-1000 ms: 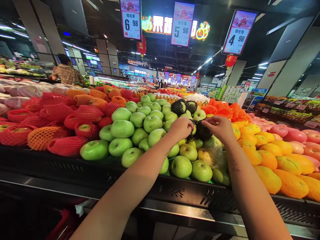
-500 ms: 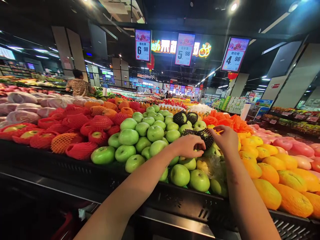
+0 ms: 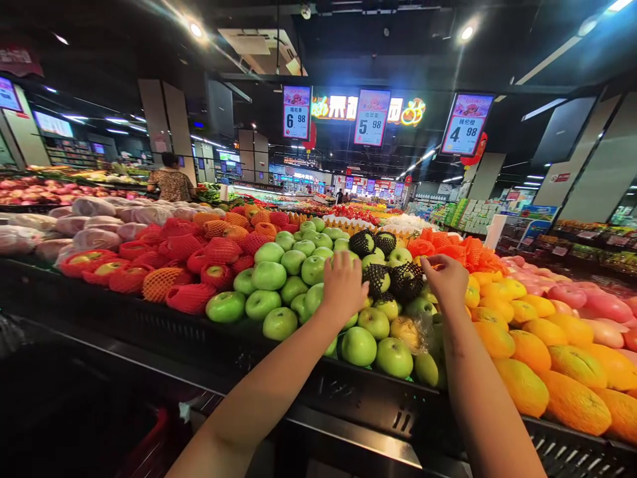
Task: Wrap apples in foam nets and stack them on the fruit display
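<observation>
My left hand point(image 3: 343, 284) lies palm down over the heap of green apples point(image 3: 269, 275), its fingers stretched forward and its thumb out to the right. Whether it presses on an apple beneath cannot be seen. To the right, my right hand point(image 3: 446, 282) hangs beside an apple in black foam netting point(image 3: 407, 280), thumb and forefinger apart, with nothing visible between them. A second netted apple point(image 3: 377, 277) sits between my hands, and two more netted ones lie just behind. Below them is a yellowish fruit in clear plastic wrap point(image 3: 405, 330).
Red-netted apples point(image 3: 192, 299) are piled on the left, oranges point(image 3: 530, 348) on the right. Red netting point(image 3: 448, 245) lies behind my right hand. The black display edge point(image 3: 358, 398) runs along the front. A person point(image 3: 172, 178) stands at the far left. Price signs point(image 3: 372, 117) hang overhead.
My left hand has moved left, away from the black-netted apples, and its bent fingers have straightened. My right hand has drawn slightly away from the netted apple. The view has shifted a little.
</observation>
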{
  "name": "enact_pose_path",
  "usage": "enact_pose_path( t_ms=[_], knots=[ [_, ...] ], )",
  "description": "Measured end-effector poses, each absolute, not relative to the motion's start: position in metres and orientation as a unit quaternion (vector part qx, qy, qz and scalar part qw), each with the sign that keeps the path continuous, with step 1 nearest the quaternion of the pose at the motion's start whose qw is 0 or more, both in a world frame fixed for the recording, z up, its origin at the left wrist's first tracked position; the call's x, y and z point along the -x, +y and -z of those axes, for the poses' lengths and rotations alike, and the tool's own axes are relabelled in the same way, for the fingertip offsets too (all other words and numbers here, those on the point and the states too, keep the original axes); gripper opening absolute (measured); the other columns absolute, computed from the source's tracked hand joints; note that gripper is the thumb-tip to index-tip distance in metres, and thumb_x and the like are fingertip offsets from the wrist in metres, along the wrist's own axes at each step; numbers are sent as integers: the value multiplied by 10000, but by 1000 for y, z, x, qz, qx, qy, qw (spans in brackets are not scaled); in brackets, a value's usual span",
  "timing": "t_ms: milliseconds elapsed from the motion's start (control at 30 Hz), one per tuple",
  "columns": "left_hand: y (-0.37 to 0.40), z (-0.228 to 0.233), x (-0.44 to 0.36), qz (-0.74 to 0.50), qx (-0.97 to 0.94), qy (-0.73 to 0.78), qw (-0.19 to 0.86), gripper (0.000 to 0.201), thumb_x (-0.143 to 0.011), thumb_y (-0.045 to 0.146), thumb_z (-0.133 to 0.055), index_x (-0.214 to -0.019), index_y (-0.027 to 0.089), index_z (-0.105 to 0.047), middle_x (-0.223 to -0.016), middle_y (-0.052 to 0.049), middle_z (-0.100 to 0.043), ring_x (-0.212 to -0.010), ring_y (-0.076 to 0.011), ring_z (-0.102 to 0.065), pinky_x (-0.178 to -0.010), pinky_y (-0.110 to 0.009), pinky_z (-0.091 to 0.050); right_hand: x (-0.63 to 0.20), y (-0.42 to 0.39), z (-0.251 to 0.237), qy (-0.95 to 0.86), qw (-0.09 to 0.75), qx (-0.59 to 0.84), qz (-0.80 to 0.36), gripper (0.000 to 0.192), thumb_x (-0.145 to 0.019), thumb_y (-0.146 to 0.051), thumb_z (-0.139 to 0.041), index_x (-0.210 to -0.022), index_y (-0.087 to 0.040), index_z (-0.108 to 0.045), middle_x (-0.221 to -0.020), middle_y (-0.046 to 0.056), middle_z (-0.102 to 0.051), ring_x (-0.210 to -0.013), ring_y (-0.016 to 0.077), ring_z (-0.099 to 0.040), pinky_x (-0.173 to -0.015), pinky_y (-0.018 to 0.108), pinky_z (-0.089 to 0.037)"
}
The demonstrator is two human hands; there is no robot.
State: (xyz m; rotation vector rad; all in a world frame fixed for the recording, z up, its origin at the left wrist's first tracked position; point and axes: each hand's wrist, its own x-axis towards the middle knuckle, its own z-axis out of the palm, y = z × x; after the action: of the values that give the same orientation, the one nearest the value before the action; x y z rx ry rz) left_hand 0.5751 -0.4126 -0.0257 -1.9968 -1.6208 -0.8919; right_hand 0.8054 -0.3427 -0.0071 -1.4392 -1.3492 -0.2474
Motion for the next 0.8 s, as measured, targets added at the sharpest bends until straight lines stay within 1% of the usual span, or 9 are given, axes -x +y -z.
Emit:
enact_pose_path(
  t_ms=[67, 100, 167, 267, 333, 400, 567, 700, 800],
  knots=[
    [-420, 46, -562, 302, 703, -616, 188, 540, -871, 447, -694, -1257, 75, -634, -1462, -286, -530, -1410, -454, -435, -1127, -599, -394, -806, -342, 8, -571, 548, 602, 104, 451, -759, -608, -570, -761, -199, -760, -680, 104, -725, -675, 293, -668, -666, 391, -444],
    [-422, 57, -555, 297, 708, -614, 181, 544, -866, 448, -700, -1263, 82, -634, -1476, -280, -523, -1421, -455, -424, -1135, -600, -388, -805, -341, 9, -574, 548, 600, 103, 459, -758, -617, -569, -761, -200, -761, -671, 101, -720, -665, 290, -662, -662, 391, -442],
    [-422, 75, -543, 300, 731, -585, 185, 442, -890, 389, -673, -1241, 120, -650, -1471, -232, -551, -1410, -424, -448, -1141, -593, -388, -805, -339, 10, -578, 549, 596, 102, 468, -756, -625, -570, -758, -199, -763, -662, 100, -714, -660, 287, -656, -663, 390, -443],
    [-417, 86, -531, 334, 755, -532, 187, 290, -935, 289, -595, -1185, 163, -673, -1371, -159, -643, -1312, -341, -553, -1109, -549, -436, -805, -336, 12, -583, 552, 588, 104, 464, -762, -619, -574, -756, -196, -763, -670, 100, -716, -670, 283, -658, -677, 389, -455],
    [-414, 85, -525, 366, 759, -507, 181, 277, -942, 282, -587, -1178, 166, -675, -1319, -142, -673, -1271, -316, -586, -1106, -530, -451, -805, -335, 12, -588, 554, 581, 102, 452, -764, -606, -583, -761, -192, -764, -670, 95, -716, -667, 276, -660, -689, 390, -465],
    [-418, 84, -518, 405, 760, -473, 188, 282, -943, 281, -593, -1192, 172, -667, -1331, -130, -670, -1290, -304, -579, -1142, -523, -430, -805, -333, 13, -591, 557, 576, 93, 442, -760, -597, -596, -761, -188, -764, -664, 90, -713, -659, 269, -660, -695, 391, -472],
    [-462, 102, -485, 510, 712, -415, 245, 318, -953, 223, -570, -1268, 222, -609, -1347, -100, -659, -1302, -264, -579, -1151, -478, -435, -802, -334, 12, -595, 571, 561, 77, 390, -742, -556, -624, -734, -190, -756, -658, 76, -707, -653, 254, -657, -690, 380, -474],
    [-502, 139, -429, 537, 629, -495, 267, 376, -937, 269, -575, -1310, 226, -582, -1324, -118, -656, -1271, -293, -600, -1127, -502, -453, -800, -336, 12, -602, 573, 550, 76, 355, -734, -532, -627, -710, -198, -747, -630, 62, -689, -636, 243, -639, -684, 376, -464],
    [-518, 176, -370, 543, 485, -634, 258, 557, -909, 443, -537, -1389, 162, -525, -1316, -191, -637, -1228, -368, -620, -1061, -568, -495, -798, -337, 12, -601, 579, 547, 66, 375, -730, -548, -626, -717, -194, -747, -611, 58, -675, -625, 241, -627, -670, 374, -453]
  ],
)
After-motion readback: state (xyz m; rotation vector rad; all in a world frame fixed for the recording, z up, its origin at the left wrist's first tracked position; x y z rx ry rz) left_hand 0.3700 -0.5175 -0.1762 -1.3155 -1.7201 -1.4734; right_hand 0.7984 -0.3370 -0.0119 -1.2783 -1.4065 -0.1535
